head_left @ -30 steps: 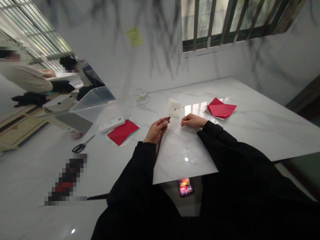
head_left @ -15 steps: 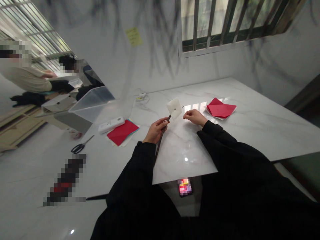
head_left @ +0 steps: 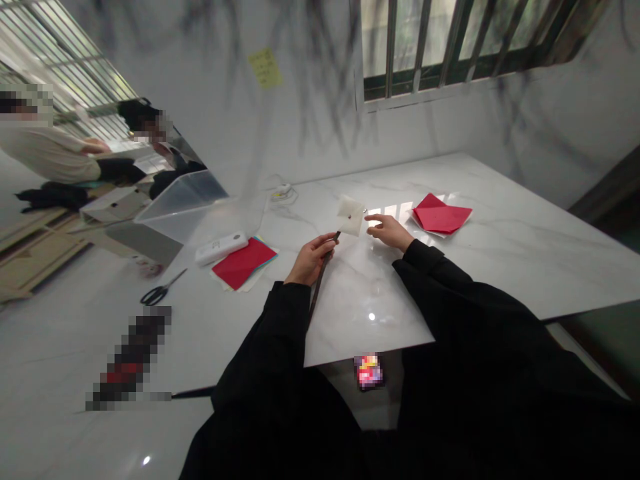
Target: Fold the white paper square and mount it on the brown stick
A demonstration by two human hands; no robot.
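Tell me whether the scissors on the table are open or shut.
Shut, it appears: the scissors show their blades together in one narrow line, no gap visible.

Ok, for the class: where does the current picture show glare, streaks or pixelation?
Head view: pale reflections on the white table beside the right-hand red paper, plus a bright glare spot towards the front edge; head view: soft dark streaks on the wall, shadows or marks unclear; head view: mosaic blocks over a dark object at lower left.
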